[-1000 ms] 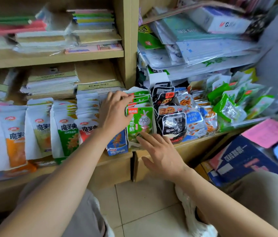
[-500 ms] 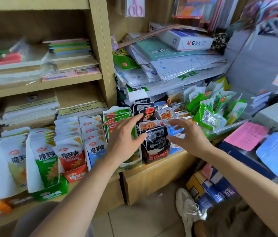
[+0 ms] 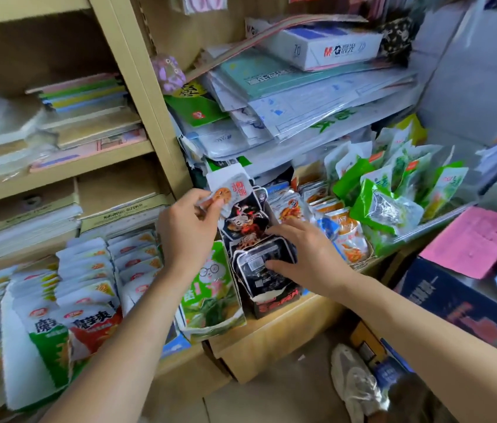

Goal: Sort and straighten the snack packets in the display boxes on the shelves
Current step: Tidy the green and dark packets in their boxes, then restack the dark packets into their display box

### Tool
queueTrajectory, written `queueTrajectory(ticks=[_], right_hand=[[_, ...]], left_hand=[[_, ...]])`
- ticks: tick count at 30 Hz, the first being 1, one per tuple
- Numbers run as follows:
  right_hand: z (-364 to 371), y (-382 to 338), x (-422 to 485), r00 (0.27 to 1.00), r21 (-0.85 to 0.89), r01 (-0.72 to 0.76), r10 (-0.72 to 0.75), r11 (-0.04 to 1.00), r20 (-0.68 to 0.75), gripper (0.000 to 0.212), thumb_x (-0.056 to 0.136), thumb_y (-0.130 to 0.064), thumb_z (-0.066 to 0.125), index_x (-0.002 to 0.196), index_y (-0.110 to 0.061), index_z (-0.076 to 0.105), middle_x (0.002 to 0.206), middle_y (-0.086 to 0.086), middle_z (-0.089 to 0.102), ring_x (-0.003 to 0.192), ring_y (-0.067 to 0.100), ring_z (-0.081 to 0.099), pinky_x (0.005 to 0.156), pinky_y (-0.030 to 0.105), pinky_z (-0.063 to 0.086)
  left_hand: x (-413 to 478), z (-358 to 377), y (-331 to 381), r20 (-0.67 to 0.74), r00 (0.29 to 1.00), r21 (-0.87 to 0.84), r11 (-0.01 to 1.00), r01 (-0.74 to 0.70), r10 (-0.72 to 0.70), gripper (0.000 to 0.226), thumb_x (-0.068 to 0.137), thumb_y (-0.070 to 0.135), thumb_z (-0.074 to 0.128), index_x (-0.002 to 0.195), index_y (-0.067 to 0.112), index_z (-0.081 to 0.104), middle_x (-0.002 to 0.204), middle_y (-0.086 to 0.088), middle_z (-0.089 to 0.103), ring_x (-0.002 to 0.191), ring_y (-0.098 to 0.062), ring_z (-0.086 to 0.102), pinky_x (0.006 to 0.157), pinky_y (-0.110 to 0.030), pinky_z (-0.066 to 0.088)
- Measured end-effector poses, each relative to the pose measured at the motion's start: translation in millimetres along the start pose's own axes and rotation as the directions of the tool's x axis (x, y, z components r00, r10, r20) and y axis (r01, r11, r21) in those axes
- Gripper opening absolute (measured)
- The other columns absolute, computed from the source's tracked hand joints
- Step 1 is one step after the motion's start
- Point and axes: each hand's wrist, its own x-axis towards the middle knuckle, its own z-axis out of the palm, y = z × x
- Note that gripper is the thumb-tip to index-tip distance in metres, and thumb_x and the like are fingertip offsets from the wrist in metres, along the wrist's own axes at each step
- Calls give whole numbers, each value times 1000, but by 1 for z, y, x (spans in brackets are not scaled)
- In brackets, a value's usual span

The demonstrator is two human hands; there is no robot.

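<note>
Now | left hand [image 3: 189,232] pinches white packet [image 3: 229,187] | right hand [image 3: 309,254] touches black packets [image 3: 256,271]

The white paper box [image 3: 326,45] read "M&G晨光" and "70", and the red snack packet [image 3: 93,320] read "魔芋爽".

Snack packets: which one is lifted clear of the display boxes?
The white packet with the orange disc print, pinched by the left hand above the black box; the rest stand in rows.
</note>
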Motion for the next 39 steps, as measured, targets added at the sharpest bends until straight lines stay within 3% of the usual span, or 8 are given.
queueTrajectory(ticks=[5, 12, 21, 26, 28, 32, 35, 39], right_hand=[[-1, 8, 4, 997, -20, 76, -76, 997, 24, 46, 83, -46, 77, 115, -15, 65, 110, -1, 59, 104, 23, 51, 88, 38, 48], [-11, 4, 6, 996, 53, 56, -52, 997, -68, 23, 88, -34, 73, 102, -16, 69, 109, -4, 63, 105, 13, 52, 88, 20, 42], [-10, -10, 1, 961, 234, -47, 108, 971, -255, 39, 80, -26, 83, 111, -22, 59, 104, -11, 63, 95, 0, 59, 79, 13, 46], [-9, -9, 14, 983, 16, 151, -148, 988, -106, 32, 88, -18, 75, 120, -18, 69, 107, -6, 70, 104, 10, 62, 88, 24, 48], [-9, -5, 17, 985, -15, 153, -154, 988, -72, 21, 88, -15, 75, 108, -12, 73, 99, -1, 72, 95, 8, 62, 82, 18, 46], [-11, -3, 21, 987, -62, 160, -160, 985, -6, 15, 88, -17, 73, 99, -8, 72, 79, 0, 64, 74, 5, 52, 63, 20, 37], [-16, -6, 22, 990, -20, 138, -137, 990, 36, 26, 87, -36, 69, 101, -14, 74, 84, -9, 63, 79, -6, 51, 67, 11, 38], [-11, -5, 22, 995, -9, 97, -97, 995, 24, 46, 85, -62, 61, 96, -20, 75, 85, -5, 69, 80, 7, 56, 70, 30, 48]], left_hand=[[14, 7, 6, 21, 998, -6, 999, -53, 53, 10, 89, 30, 74, 92, 20, 74, 71, 5, 72, 63, -12, 69, 55, -32, 55], [11, 4, -1, 241, 956, -178, 976, -126, 167, 8, 85, 29, 77, 83, 29, 69, 88, 18, 70, 79, -4, 68, 66, -34, 58], [1, -13, -3, 584, 793, -263, 964, -20, 176, 5, 82, 27, 82, 82, 31, 78, 80, 18, 74, 76, -5, 68, 69, -39, 56], [12, -34, -8, 789, 588, -406, 870, 279, 179, 18, 93, 10, 69, 107, 19, 75, 97, 11, 77, 90, -2, 71, 75, -18, 53], [15, -37, -11, 743, 652, -477, 801, 362, 148, 25, 87, 13, 64, 110, 15, 74, 106, 2, 77, 104, -14, 72, 86, -28, 58], [19, -23, -6, 378, 922, -394, 915, 83, 79, 18, 88, 16, 74, 106, 19, 77, 100, 7, 77, 96, -7, 71, 88, -34, 59], [30, -11, 1, 423, 899, -157, 987, -46, 109, 45, 83, 48, 75, 123, 29, 71, 119, 13, 70, 110, -7, 64, 96, -35, 54], [38, 3, 12, 599, 798, 223, 941, -254, 74, 65, 77, 66, 72, 136, 39, 61, 134, 4, 66, 123, -23, 59, 97, -33, 44]])
